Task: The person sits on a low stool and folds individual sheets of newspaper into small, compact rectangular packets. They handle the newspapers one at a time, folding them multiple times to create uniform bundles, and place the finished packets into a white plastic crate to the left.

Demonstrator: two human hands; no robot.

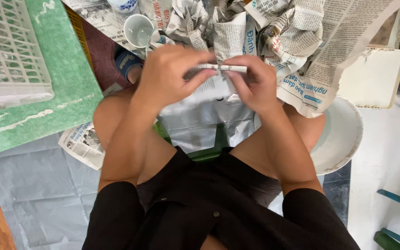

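Crumpled newspaper (297, 41) is heaped across the floor ahead of a seated person in dark clothes, and a grey plastic sheet (33, 190) covers the ground beneath. Both hands meet over the knees, just in front of that heap. The left hand (167, 76) and the right hand (255, 83) each pinch one end of a thin white stick-like piece (223, 68), held level between them; every grip is closed tight on it, fingers curled around, thumbs underneath. What the piece is exactly, I cannot tell. A white cup (139, 30) stands upright among the paper, beyond the left hand. A white bowl (343, 139) lies by the right knee, partly tucked under a newspaper sheet. A white plastic crate (10, 51) rests on a green board (65, 88) off to the left.
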